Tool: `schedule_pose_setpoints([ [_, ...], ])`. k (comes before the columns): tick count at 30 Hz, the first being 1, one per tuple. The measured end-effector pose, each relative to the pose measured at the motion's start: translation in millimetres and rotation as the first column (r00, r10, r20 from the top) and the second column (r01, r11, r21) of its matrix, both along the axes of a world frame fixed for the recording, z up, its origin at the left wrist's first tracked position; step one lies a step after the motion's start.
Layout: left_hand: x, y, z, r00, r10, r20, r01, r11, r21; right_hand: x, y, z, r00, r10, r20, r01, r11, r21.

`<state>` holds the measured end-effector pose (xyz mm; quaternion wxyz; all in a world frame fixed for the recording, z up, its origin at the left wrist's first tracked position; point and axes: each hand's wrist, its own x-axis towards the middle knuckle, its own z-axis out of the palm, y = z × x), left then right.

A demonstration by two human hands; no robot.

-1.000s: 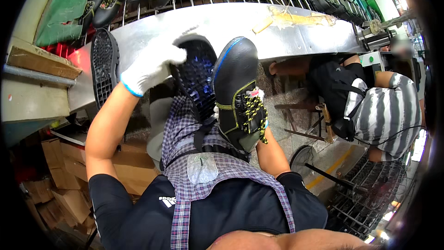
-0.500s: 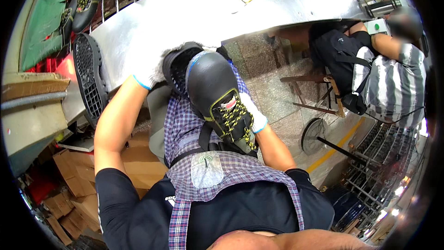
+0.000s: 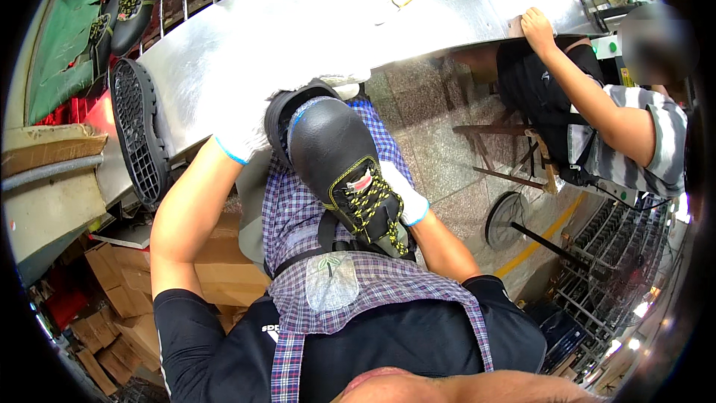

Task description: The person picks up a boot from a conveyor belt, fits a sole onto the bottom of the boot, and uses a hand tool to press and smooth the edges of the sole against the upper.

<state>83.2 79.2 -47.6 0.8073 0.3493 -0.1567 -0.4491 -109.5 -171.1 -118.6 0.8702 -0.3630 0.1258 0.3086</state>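
Above my lap I hold a black shoe upper [image 3: 326, 138] with yellow-and-black laces, its toe pointing away from me. A black sole [image 3: 279, 118] lies against the toe end, with a gap showing along its left edge. My left hand [image 3: 257, 125], in a white glove, is closed round the sole; its fingers pass behind the toe and are partly hidden. My right hand [image 3: 403, 195], also gloved, grips the upper's right side near the laces, fingers mostly hidden underneath. Another black sole [image 3: 138, 134] leans at the bench's left end, tread outward.
A metal bench [image 3: 298, 22] runs across in front of me. Finished-looking shoes [image 3: 138, 11] stand on a rack at the far left. Cardboard boxes [image 3: 123, 280] lie low on the left. To the right, a co-worker [image 3: 608, 119] sits beyond a wooden stool [image 3: 522, 153]; a round-based stand [image 3: 507, 220] is nearer.
The upper has shifted slightly left and the sole now sits closer against its toe. Both hands keep their hold. The co-worker's arm has come up to the bench edge.
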Motion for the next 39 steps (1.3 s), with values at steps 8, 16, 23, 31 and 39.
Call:
schedule_pose_setpoints([
  [8, 3, -8, -1, 0.993, 0.002, -0.119, 0.003, 0.999, 0.048, 2, 4, -2, 1.0, -0.008, -0.02, 0.007, 0.997, -0.075],
  [16, 0, -14, 11, 0.98, -0.091, 0.174, 0.065, 0.987, 0.15, 0, 4, -5, 0.999, -0.009, 0.043, 0.014, 0.992, -0.121],
  [23, -2, -13, 18, 0.978, -0.137, 0.157, 0.101, 0.971, 0.218, 3, 2, 3, 0.99, 0.052, 0.128, -0.027, 0.981, -0.193],
  [31, -30, -36, 10, 0.935, -0.068, -0.348, 0.004, 0.984, -0.18, -14, 3, 3, 0.995, -0.024, 0.099, 0.044, 0.977, -0.208],
  [39, -22, -4, 104, 0.895, 0.238, 0.377, -0.312, 0.939, 0.146, 26, 25, 51, 0.982, -0.181, 0.063, 0.18, 0.984, 0.017],
])
